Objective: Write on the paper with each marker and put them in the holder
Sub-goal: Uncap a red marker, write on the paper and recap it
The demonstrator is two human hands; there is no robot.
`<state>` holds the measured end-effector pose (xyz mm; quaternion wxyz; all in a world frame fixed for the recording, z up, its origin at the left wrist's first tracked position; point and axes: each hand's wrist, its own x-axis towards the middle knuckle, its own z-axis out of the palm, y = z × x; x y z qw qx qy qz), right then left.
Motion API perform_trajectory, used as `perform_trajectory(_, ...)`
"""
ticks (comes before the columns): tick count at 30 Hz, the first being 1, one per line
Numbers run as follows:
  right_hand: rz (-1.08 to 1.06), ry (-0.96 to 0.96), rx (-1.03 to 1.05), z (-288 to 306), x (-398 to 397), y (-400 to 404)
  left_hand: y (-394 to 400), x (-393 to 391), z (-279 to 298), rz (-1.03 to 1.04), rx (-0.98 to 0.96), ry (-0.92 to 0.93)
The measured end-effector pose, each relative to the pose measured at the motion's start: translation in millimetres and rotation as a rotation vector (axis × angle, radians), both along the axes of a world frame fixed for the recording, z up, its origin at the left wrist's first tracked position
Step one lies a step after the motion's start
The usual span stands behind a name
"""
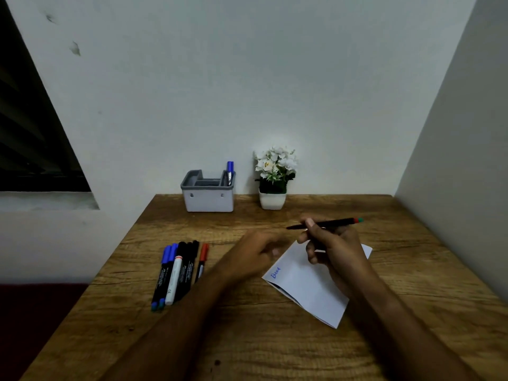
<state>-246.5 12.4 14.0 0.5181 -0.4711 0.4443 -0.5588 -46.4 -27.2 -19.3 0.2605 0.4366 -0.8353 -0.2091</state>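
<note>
While we look down from the head camera, our right hand pinches a black marker above the folded paper at 4 o'clock. Our left hand hovers beside it, fingers loosely curled, holding nothing. Spare markers lie at 8 o'clock; the grey holder, one blue marker inside, stands at 12 on the wooden surface.

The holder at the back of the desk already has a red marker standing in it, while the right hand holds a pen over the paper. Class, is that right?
Not quite. The head view shows the marker standing in the holder is blue, not red. The rest holds: the right hand holds a pen over the paper.
</note>
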Motion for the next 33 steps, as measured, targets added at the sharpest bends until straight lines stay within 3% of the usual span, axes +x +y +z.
perform_trajectory(6, -0.002, 0.217, -0.092, -15, -1, 5, -1, 7, -19, -0.090, 0.098, -0.066)
perform_trajectory(11, 0.021, 0.303, -0.078, -27, -4, 3, -8, 13, -23, -0.149, 0.022, -0.220)
perform_trajectory(18, 0.067, 0.581, -0.252, -27, 0, 0, -10, 16, -26, -0.190, -0.029, -0.290)
perform_trajectory(33, 0.088, 0.703, -0.269, -38, 8, -2, -11, 15, -20, -0.198, 0.048, -0.282)
